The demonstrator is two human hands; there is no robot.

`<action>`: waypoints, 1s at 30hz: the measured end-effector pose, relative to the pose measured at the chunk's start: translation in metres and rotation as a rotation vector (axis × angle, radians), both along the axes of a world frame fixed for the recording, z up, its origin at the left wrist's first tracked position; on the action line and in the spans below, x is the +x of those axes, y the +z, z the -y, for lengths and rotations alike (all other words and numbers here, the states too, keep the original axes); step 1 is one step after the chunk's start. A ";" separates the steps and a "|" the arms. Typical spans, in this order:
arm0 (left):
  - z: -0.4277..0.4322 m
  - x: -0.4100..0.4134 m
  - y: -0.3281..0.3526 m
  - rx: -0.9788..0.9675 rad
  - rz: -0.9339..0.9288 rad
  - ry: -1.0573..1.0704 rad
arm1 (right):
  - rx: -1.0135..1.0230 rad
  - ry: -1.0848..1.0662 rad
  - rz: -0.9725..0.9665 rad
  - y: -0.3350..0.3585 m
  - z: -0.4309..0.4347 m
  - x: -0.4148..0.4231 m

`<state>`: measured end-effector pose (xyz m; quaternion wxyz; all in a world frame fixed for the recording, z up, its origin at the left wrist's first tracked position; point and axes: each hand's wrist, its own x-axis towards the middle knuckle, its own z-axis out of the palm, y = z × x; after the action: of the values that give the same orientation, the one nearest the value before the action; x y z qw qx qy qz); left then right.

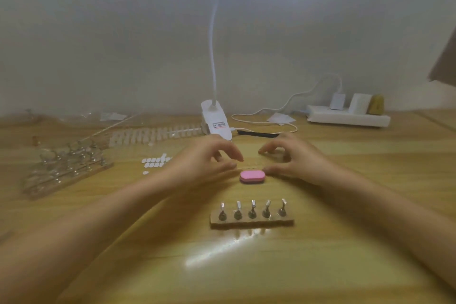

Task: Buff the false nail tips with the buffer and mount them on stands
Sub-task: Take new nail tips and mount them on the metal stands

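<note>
Both forearms reach in from the near edge of the wooden tabletop (345, 242) and angle inward, so the hands almost meet at the centre. The left hand (207, 159) is palm down with its fingers arched and its thumb stretched toward the middle. The right hand (294, 158) mirrors it, fingers curled under, thumb tip low and just beside the pink buffer (252, 176). The buffer lies flat on the wood between the two thumbs. There's a faint clear shape between the fingertips, but it's too blurred to name, and I cannot tell whether either hand is pinching anything or only hovering. Nearer the person, a wooden base with five metal stands (251, 215) sits square to the edge, the stands upright in a row. At far left, more stands (66, 163) crowd together on a longer base. Behind them runs a strip of false nail tips (153, 134), with white adhesive pads (155, 163) just in front. A clip lamp (216, 121) stands behind the hands, and a power strip (348, 118) is at back right.
</note>
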<state>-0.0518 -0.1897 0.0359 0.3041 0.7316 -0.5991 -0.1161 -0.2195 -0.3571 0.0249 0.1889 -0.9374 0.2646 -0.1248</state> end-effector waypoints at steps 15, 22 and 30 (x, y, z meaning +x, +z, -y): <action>0.043 -0.007 -0.023 -0.200 0.003 0.090 | 0.140 0.154 0.394 -0.019 -0.006 0.001; 0.030 -0.010 -0.024 -0.425 0.480 -0.052 | 0.157 0.155 0.404 -0.018 -0.010 0.000; 0.043 -0.003 -0.011 0.058 -0.260 0.175 | -0.059 0.250 0.425 -0.014 -0.019 -0.001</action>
<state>-0.0546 -0.2332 0.0251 0.3666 0.7683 -0.4849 -0.2003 -0.2207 -0.3381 0.0107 0.2267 -0.9207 0.0970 -0.3024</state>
